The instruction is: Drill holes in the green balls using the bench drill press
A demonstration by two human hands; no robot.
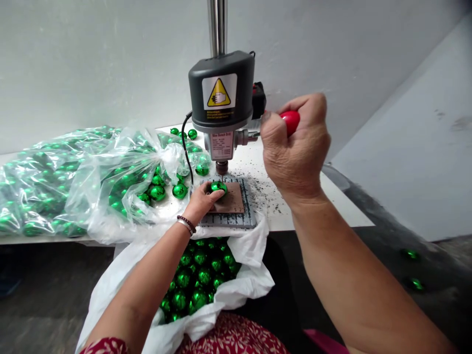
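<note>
A plain grey wall [110, 59] stands behind a white table [280, 219] scattered with dark shavings [263, 187]. The left hand [201, 201] has its thumb and fingers closed around a green ball [219, 187] on a brown board [232, 200], just below the drill chuck [221, 168]; whether the bit touches the ball, I cannot tell. The right hand's [298, 147] fingers are curled tight round a red knob [291, 122] at the right of the bench drill [221, 93] — its warning label facing near. Under the board lies a grey base plate [250, 216]. Left of it sit loose green balls [180, 191] and clear plastic bags [125, 177] full of more. At the near side, below the table edge, a white bag [254, 282] gapes open — green balls (shiny ones) inside. Two balls [411, 254] lie on the floor, far to the right.
</note>
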